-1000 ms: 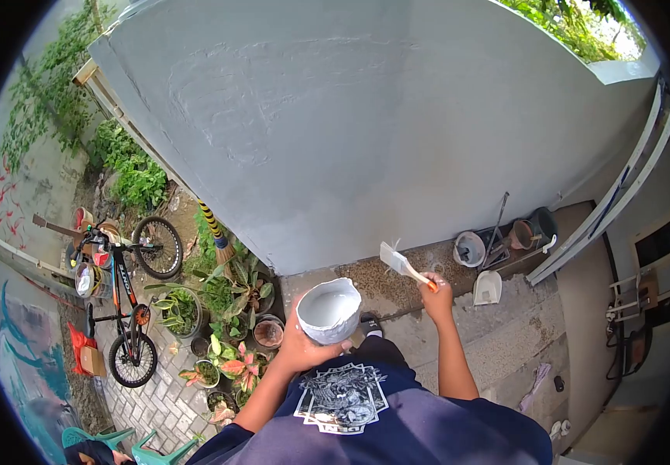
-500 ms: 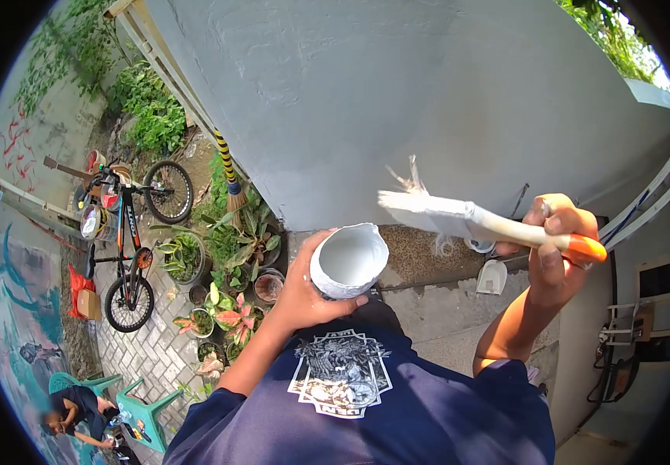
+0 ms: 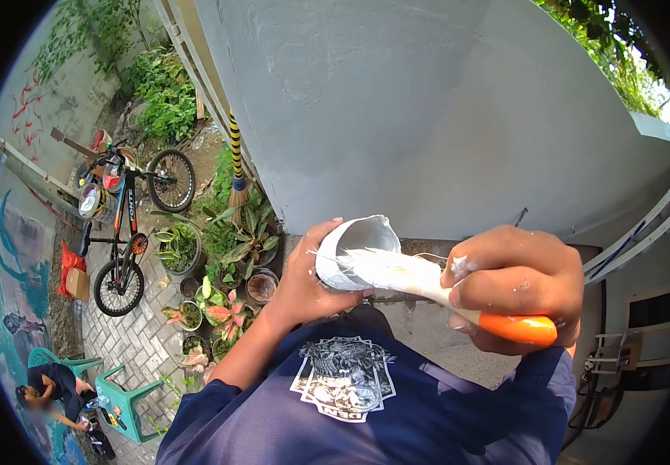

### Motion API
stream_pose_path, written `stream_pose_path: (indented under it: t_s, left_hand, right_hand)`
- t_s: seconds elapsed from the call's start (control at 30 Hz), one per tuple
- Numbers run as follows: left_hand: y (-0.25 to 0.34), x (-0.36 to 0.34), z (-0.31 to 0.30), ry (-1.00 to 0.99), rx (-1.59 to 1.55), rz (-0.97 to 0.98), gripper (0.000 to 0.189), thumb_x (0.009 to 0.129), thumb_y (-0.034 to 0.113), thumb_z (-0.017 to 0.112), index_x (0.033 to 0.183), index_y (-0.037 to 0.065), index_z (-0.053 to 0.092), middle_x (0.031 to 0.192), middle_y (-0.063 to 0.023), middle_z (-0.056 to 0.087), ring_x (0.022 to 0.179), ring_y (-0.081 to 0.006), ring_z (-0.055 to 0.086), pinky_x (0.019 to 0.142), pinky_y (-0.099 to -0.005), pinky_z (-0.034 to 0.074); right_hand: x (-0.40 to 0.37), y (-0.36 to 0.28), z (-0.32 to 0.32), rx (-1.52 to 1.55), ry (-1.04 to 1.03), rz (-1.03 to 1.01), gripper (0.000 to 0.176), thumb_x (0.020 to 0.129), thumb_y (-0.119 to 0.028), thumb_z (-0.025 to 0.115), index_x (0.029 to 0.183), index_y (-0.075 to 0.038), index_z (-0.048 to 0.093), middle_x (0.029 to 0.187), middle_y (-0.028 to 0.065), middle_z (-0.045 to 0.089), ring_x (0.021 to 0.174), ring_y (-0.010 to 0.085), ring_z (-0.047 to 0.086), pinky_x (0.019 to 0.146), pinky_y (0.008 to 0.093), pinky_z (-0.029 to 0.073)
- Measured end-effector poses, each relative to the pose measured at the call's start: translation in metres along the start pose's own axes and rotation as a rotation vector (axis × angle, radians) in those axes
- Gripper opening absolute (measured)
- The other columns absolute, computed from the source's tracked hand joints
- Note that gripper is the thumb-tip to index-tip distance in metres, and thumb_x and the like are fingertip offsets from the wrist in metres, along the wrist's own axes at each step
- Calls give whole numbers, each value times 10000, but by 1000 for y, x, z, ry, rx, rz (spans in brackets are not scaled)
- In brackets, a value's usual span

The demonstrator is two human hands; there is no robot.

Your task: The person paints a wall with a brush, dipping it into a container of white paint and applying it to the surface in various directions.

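My left hand (image 3: 296, 283) is wrapped round a white paint-smeared cup (image 3: 335, 275), its open mouth tilted toward the right. Between the thumb and fingers of my right hand (image 3: 517, 283) is a brush with a pale handle and orange end (image 3: 517, 328). White paint coats the brush's bristles (image 3: 374, 267), which lie across the cup's mouth. White specks mark the fingers of both hands.
A grey wall (image 3: 397, 116) rises in front. To the left are a broom (image 3: 238, 186), potted plants (image 3: 222, 306), a bicycle (image 3: 129, 217) and a green stool (image 3: 126, 403). A seated person (image 3: 52, 387) is at the lower left.
My right hand has come closer and moved down and left, bringing the bristles from above and beside the cup to its mouth. My left hand still holds the cup.
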State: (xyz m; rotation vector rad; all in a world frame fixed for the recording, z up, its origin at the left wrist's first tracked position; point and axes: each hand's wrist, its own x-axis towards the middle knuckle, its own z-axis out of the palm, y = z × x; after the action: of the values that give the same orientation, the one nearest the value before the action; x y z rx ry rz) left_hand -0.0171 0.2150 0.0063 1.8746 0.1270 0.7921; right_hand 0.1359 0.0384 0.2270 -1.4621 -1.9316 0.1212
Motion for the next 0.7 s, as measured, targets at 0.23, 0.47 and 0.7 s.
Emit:
stream_pose_path:
  t_s: [0.23, 0.47, 0.7]
  left_hand:
    - [2, 1, -2, -18, -50, -4, 962, 632, 247, 933, 1401, -19, 420, 1276, -182, 603, 1170, -293, 631, 1009, -402, 488]
    - [2, 2, -8, -11, -22, -27, 979, 624, 279, 934, 1405, -12, 419, 1292, -200, 594, 1186, -327, 622, 1023, -415, 475]
    - [-1, 1, -11, -31, -17, -18, 972, 624, 305, 930, 1399, 4, 428, 1307, -212, 586, 1215, -361, 601, 1042, -432, 462]
  right_hand:
    - [6, 15, 4, 120, 224, 19, 264, 794, -166, 793, 897, -11, 606, 855, 136, 626, 671, 199, 689, 592, 305, 587]
    - [17, 10, 1, 187, 163, 75, 252, 711, 4, 779, 929, -21, 654, 797, 98, 659, 726, 228, 652, 648, 316, 502]
    - [24, 2, -3, 196, 172, 113, 234, 718, 12, 767, 916, -17, 644, 793, 92, 651, 707, 204, 637, 625, 303, 484]
